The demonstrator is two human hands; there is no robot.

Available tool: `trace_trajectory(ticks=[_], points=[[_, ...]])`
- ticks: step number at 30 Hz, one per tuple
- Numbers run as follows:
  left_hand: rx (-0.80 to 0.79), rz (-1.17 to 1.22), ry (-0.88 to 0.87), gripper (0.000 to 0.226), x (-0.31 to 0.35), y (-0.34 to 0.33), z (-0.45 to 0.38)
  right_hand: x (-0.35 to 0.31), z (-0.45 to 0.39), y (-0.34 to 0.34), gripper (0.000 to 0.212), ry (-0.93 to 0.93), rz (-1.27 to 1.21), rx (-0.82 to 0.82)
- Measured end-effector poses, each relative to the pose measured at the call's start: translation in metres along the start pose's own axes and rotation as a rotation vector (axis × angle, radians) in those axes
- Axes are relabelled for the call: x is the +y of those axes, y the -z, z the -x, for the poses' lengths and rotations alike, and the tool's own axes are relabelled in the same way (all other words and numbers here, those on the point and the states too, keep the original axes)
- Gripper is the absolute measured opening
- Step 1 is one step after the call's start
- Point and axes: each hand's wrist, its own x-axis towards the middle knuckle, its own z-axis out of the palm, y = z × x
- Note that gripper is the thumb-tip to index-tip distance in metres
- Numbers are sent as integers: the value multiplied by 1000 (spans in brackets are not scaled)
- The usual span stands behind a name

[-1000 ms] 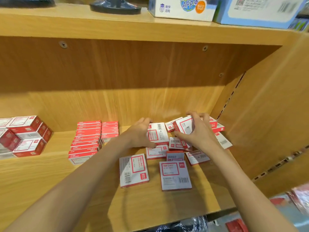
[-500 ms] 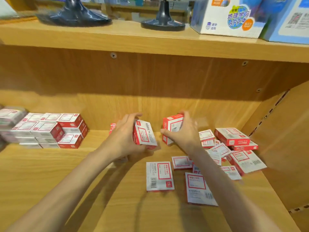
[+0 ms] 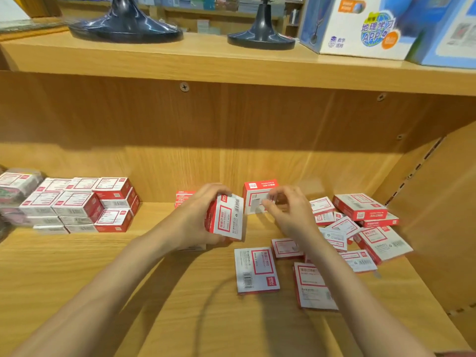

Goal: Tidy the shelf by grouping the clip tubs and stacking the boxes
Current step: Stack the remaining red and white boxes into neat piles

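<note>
My left hand (image 3: 193,217) grips a red-and-white box (image 3: 228,217), tilted, just above the shelf board (image 3: 180,292). To its right, my right hand (image 3: 289,211) curls its fingers on the right edge of a second box (image 3: 255,198) that stands upright near the back wall. Loose boxes (image 3: 360,222) of the same kind lie scattered at the right. Two flat ones (image 3: 256,269) lie in front of my hands. A neat block of stacked boxes (image 3: 77,204) stands at the left. A low stack (image 3: 184,197) shows partly behind my left hand.
Blurred packs (image 3: 15,188) sit at the far left edge. On the upper shelf (image 3: 231,63) stand two dark round bases (image 3: 123,24) and blue-and-white cartons (image 3: 360,27). The wooden side panel (image 3: 443,215) closes off the right.
Both hands lifted a box each out of the scattered pile and carried them left. The right hand's box now stands upright by the back wall. My view has shifted left and up.
</note>
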Motion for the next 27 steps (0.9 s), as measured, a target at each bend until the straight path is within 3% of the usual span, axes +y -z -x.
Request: trace_trajectory(ticks=[3, 7, 11, 16, 18, 21, 24, 27], points=[[-73, 9, -82, 79, 11, -6, -10, 1, 0, 3, 42, -29, -32, -127], [-123, 64, -112, 76, 20, -13, -19, -1, 2, 14, 28, -127, -184, -160], [-115, 205, -108, 68, 31, -16, -23, 0, 8, 30, 52, -216, -444, -376], [-42, 158, -129, 78, 30, -27, -29, 7, 5, 38, 56, -316, -595, -411], [-43, 85, -114, 89, 22, -30, -30, 9, 3, 38, 50, -305, -554, -379], [-77, -13, -23, 100, 7, -28, -26, 4, -4, 43, 41, -136, -315, -318], [-114, -101, -2, 90, 0, -24, -25, -1, -13, 44, 40, 19, 43, -328], [-64, -111, -13, 76, -1, -26, -27, -2, -20, 36, 46, 156, 236, -316]])
